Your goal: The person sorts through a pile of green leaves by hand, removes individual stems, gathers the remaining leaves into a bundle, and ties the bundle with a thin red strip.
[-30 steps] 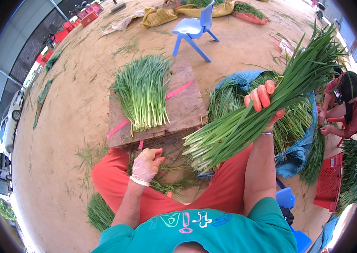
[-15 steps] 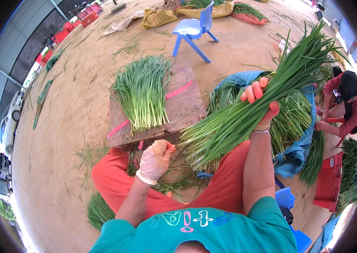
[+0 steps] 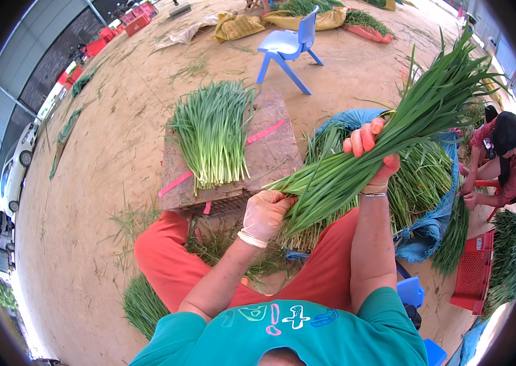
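Observation:
A thick bunch of garlic chives (image 3: 425, 113) slants across in front of me, leafy tips up to the right and pale stem ends down to the left. My right hand (image 3: 372, 152), its fingertips orange, is wrapped round the middle of the bunch. At the lower stem ends, my left hand (image 3: 267, 213) in a thin pale glove pinches some of the stems; its fingertips are partly hidden. Beyond it, a neat pile of chives (image 3: 212, 137) lies on a wooden board (image 3: 273, 149) with pink straps. Under the held bunch, a blue sack (image 3: 438, 229) holds many more loose chives.
A blue plastic chair (image 3: 285, 43) stands beyond the board. To the right, a co-worker (image 3: 505, 146) sits near a red crate (image 3: 472, 274) and more chives. Another heap of chives (image 3: 142, 305) lies by my left leg. Filled sacks (image 3: 313, 21) rest at the back.
My left hand has moved right and up, from beside the bunch to its stem ends. My right hand still holds the bunch in nearly the same place. The co-worker's hands have come together.

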`<state>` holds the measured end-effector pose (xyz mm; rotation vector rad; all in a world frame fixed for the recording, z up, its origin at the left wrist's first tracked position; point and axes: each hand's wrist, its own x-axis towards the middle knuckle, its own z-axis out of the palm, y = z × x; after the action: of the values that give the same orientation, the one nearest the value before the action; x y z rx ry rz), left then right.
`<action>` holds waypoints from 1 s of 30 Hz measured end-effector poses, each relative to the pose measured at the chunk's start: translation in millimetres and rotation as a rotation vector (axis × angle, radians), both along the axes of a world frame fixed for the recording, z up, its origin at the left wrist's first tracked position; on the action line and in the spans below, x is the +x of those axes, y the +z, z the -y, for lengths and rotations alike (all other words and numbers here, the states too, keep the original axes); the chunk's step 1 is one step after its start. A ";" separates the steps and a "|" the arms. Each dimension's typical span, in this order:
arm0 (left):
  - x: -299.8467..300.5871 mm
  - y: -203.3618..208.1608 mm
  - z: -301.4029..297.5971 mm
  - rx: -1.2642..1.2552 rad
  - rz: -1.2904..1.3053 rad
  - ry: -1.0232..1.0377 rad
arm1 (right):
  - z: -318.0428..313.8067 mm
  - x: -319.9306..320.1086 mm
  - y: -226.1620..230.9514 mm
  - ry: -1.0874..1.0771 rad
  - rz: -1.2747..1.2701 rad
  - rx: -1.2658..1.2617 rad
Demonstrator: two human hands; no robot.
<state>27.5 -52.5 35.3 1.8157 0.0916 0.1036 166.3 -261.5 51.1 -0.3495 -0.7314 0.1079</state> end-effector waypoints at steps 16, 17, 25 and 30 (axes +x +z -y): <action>-17.2 -49.9 -57.4 0.894 0.231 0.091 | -9.5 -8.2 -2.1 -0.046 -0.150 -0.106; -24.4 -74.0 -81.8 0.886 0.105 0.062 | -7.0 -7.0 -0.9 -0.060 -0.149 -0.079; -67.4 -53.1 -132.1 0.794 -0.287 0.219 | 37.5 0.7 -8.5 -0.059 -0.045 0.185; -27.6 1.6 -32.8 0.038 0.059 0.032 | 23.6 4.2 -5.3 -0.027 0.023 0.093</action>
<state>0.0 -19.6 37.0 1.8475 0.0775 0.1830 170.5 -285.2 45.7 -0.2715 -0.7514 0.0446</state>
